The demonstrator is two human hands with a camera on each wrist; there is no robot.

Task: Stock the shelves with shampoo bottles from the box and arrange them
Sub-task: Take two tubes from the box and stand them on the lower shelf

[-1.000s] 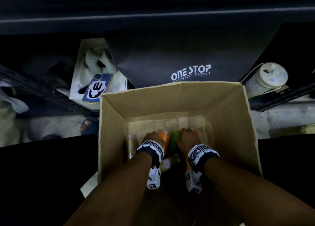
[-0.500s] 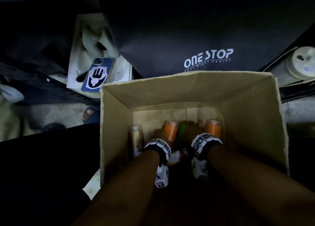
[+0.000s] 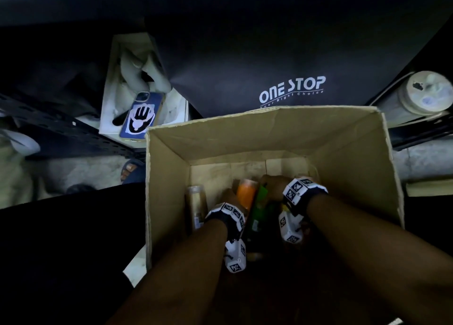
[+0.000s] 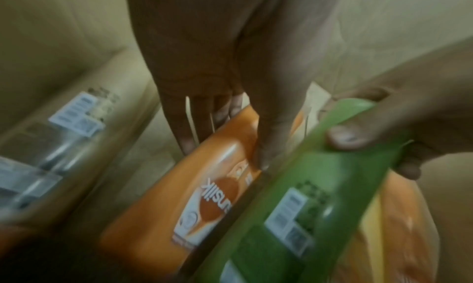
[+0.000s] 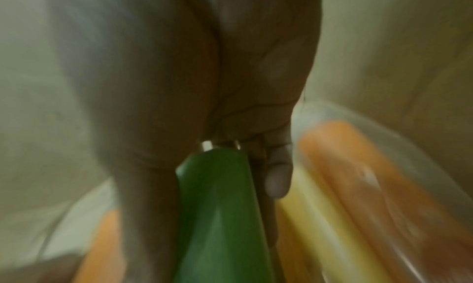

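Observation:
An open cardboard box (image 3: 343, 158) holds several shampoo bottles. Both my hands are down inside it. My left hand (image 3: 229, 196) pinches the top end of an orange bottle (image 4: 217, 186) between thumb and fingers (image 4: 187, 137). Beside it, my right hand (image 3: 272, 186) grips a green bottle (image 3: 261, 206) near its end, thumb (image 4: 350, 137) on its face; the bottle is tilted. In the right wrist view my fingers (image 5: 279, 176) curl round the green bottle (image 5: 220, 216). A tan bottle (image 3: 196, 202) lies along the left wall.
Orange and yellow bottles in clear plastic wrap (image 5: 358, 186) lie right of the green one. Behind the box hangs a dark "ONE STOP" sheet (image 3: 291, 89). A phone (image 3: 142, 116) rests on a white box at back left. A dark perforated shelf rail (image 3: 61, 133) runs at left.
The green bottle has come up between my hands and shows more of its length, tilted. My right wrist has moved right and up. The left hand stays on the orange bottle.

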